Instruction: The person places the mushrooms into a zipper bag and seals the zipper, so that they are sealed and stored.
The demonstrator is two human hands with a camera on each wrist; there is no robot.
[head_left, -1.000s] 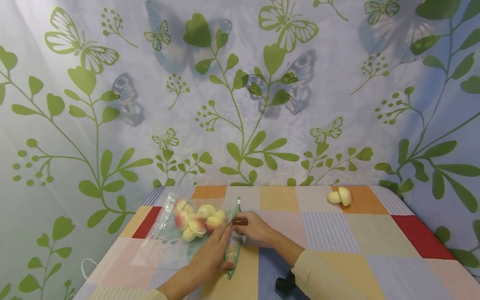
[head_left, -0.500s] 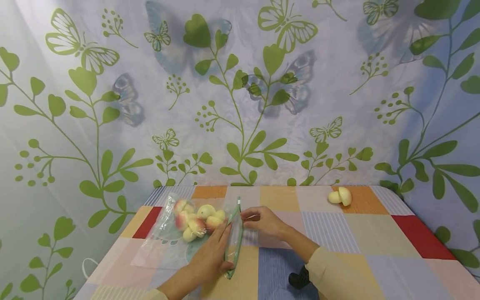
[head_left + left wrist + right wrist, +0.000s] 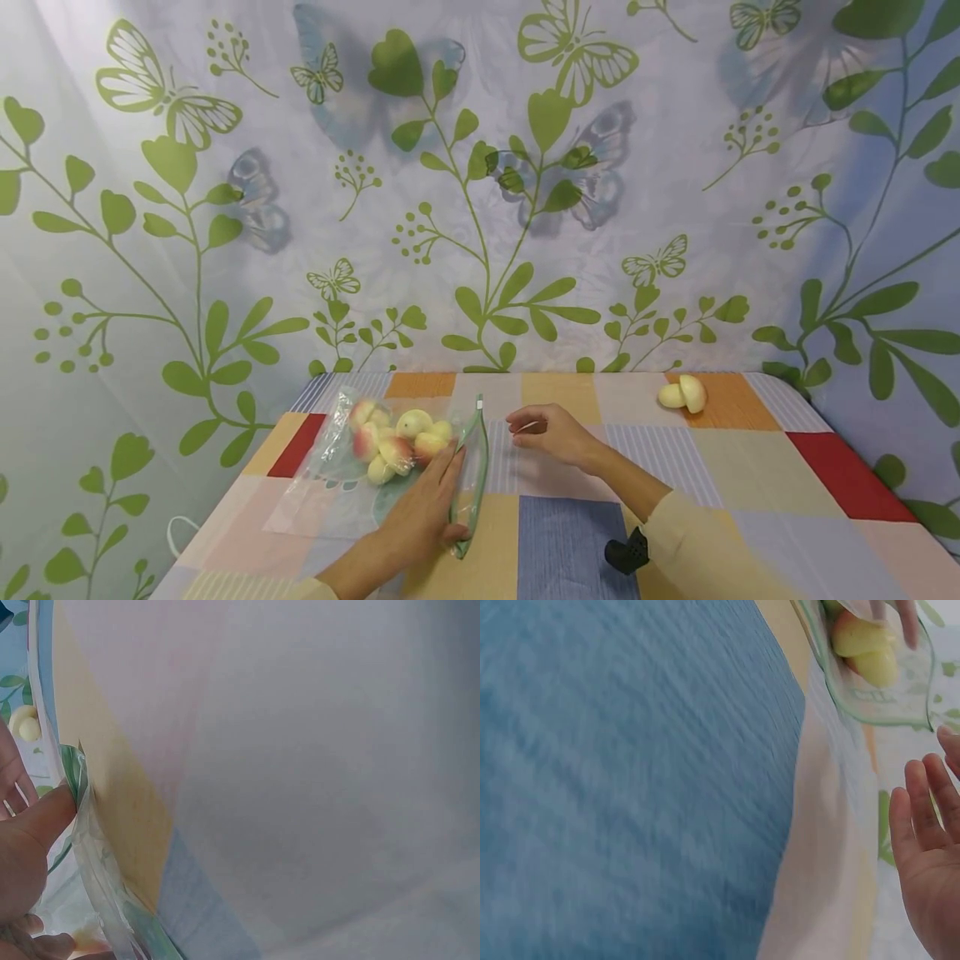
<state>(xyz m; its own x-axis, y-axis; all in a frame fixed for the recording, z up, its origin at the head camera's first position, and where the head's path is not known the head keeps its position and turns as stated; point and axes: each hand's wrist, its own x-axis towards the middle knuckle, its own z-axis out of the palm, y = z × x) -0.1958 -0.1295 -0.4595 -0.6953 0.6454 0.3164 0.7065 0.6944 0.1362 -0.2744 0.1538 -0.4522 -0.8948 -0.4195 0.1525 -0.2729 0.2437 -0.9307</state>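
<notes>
Key relation: the clear bag (image 3: 330, 500) lies flat left of centre in the lower frame, mouth facing right, toward the right hand (image 3: 551, 435). The mouth's long axis runs up-down in frame, slightly tilted, with the two edges of its green rim (image 3: 485, 467) parted.

Hands are apart from each other. Left hand (image 3: 426, 507) lies over the bag, fingers fairly straight on the plastic, thumb at the rim's lower end; can't tell how hard it presses. Right hand is just right of the rim, not touching it, fingers loosely bent, nothing in them.

Loose mushroom-shaped piece (image 3: 693, 394): upper right of the tabletop, well apart from the bag, stem to the left, cap to the right, long axis roughly across the frame. Right hand is nearer to it by far, and sits about on the line from mouth to piece.

In the bag: yellow and red fruit-like pieces (image 3: 396, 452), bunched left of the mouth. Left hand covers the strip between them and the lower rim, so that's the likely snag.

Rest: patchwork cloth (image 3: 577, 542) underneath, black device (image 3: 626, 553) at the right cuff, white loop (image 3: 175, 533) at lower left, leaf-print curtain (image 3: 480, 50) behind.
</notes>
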